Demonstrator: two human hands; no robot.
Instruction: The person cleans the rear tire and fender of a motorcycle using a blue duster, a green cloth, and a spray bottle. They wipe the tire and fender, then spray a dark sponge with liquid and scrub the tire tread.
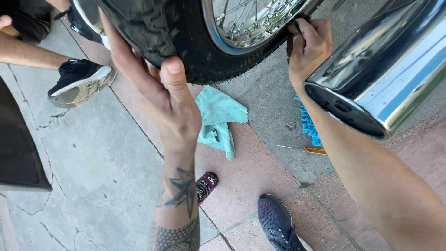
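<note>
A black motorcycle tyre (186,42) with a chrome spoked rim (241,28) fills the top of the view. My left hand (158,93) presses flat against the tyre's tread, thumb raised, fingers spread over the rubber. My right hand (307,46) is closed around a small dark-green thing at the rim's lower right edge; most of that thing is hidden in the fist.
A chrome exhaust pipe (390,74) juts in at the right. On the paving lie a teal cloth (218,118), a blue fluffy mitt (309,125), a yellow-handled screwdriver (309,149) and a dark spray can (206,186). My blue shoe (278,225) shows below. Another person's black shoe (76,81) is at left.
</note>
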